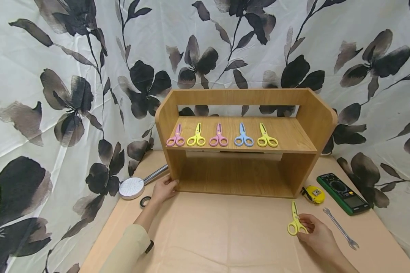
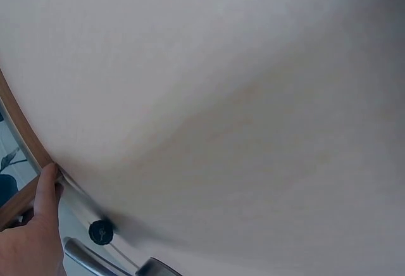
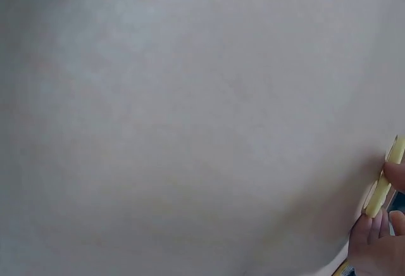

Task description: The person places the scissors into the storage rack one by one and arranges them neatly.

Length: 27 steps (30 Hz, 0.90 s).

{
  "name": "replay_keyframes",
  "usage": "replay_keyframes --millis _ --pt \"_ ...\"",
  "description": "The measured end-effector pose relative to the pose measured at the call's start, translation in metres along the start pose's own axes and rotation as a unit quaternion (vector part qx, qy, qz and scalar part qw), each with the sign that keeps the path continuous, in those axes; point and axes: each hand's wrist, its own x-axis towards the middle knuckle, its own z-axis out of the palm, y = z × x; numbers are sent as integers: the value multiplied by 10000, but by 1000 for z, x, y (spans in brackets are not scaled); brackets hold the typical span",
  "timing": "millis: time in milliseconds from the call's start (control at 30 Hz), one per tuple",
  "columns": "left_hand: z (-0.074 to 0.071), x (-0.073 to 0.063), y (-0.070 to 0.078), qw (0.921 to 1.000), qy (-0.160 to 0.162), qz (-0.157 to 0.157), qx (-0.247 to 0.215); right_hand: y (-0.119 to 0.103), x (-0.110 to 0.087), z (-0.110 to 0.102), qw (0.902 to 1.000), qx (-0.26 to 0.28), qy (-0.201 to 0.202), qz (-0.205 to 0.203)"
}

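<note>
A small wooden shelf stands on the table. My left hand holds its lower front left corner; in the left wrist view the fingers of that hand lie against the wooden edge. Yellow scissors are pinched at the handle by my right hand, blades pointing away, in front of the shelf's right end. The right wrist view shows these scissors edge-on between thumb and fingers. On the upper board lie pink scissors, blue scissors and more yellow and pink pairs in a row.
Left of the shelf are a round white-faced object with a metal handle and a black ring. A yellow tape measure, a green multimeter and a wrench lie on the right. A floral curtain hangs behind.
</note>
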Motion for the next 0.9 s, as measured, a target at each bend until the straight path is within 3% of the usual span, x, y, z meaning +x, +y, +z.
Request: replay_keyframes --millis 300,900 --pt "1 0 0 10000 -21 26 -57 0 -3 -4 9997 -205 74 -114" --pt "1 1 -2 9999 -2 0 -107 5 -10 -6 9988 -250 321 275"
